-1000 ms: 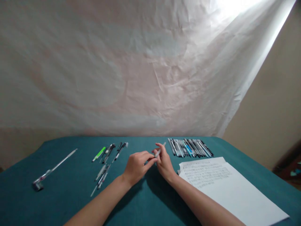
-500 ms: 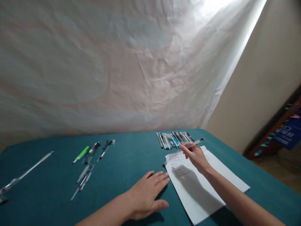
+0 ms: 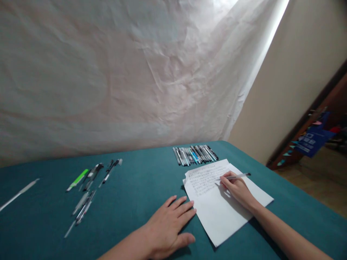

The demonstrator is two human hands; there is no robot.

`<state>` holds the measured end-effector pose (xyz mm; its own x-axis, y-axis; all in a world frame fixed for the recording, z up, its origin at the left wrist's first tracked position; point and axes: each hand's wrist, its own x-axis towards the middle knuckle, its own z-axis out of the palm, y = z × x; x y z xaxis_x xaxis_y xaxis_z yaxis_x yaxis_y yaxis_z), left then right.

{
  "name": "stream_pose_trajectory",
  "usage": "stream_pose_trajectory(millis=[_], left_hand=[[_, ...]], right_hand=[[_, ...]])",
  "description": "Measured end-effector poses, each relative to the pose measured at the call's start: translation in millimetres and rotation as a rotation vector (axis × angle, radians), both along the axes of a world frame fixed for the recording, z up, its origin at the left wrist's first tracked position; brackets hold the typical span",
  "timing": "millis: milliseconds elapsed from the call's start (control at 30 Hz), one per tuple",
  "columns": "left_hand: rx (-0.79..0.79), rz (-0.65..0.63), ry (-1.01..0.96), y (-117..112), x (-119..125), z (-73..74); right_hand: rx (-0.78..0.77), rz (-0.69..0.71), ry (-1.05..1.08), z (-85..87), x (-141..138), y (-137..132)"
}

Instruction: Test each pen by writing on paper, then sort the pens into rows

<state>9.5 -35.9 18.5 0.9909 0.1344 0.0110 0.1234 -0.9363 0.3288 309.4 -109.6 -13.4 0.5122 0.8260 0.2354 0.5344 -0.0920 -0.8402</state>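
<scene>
My right hand [image 3: 237, 188] is closed around a pen [image 3: 238, 176], a slim one with a clear barrel and a dark end. The pen's tip points left, close to rows of handwriting on the white paper [image 3: 214, 216]; whether it touches the sheet I cannot tell. Several lines of writing fill the upper part of the top sheet, and a second sheet's edge shows beneath. Flat on the table, fingers spread, my left hand [image 3: 170, 227] lies with its fingertips at the paper's left edge.
Behind the paper, many pens [image 3: 195, 155] lie side by side in a row on the green table [image 3: 146, 177]. Toward the left are a bright green marker [image 3: 77, 179], several scattered pens [image 3: 84, 207] and a long thin pale object [image 3: 20, 194]. A pale sheet [image 3: 121, 79] hangs behind.
My right hand has lowered with the pen from near the pen row down onto the paper, beside the writing. My left hand stays about where it was. The view has shifted slightly.
</scene>
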Motion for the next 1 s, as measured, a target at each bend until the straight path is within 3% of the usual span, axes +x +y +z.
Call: stream_pose_trajectory(millis=[233,600,1000], left_hand=[[0.006,-0.002,-0.004,0.1,0.8,-2.5],[-0.007,-0.004,-0.016,-0.4,-0.6,0.7],[-0.005,-0.001,-0.03,-0.5,-0.6,0.9]], right_hand=[[0.005,-0.044,-0.073,-10.0,8.1,-3.1],[0.021,-0.022,-0.198,-11.5,8.1,-0.8],[0.033,-0.018,-0.199,-8.5,7.4,-1.7]])
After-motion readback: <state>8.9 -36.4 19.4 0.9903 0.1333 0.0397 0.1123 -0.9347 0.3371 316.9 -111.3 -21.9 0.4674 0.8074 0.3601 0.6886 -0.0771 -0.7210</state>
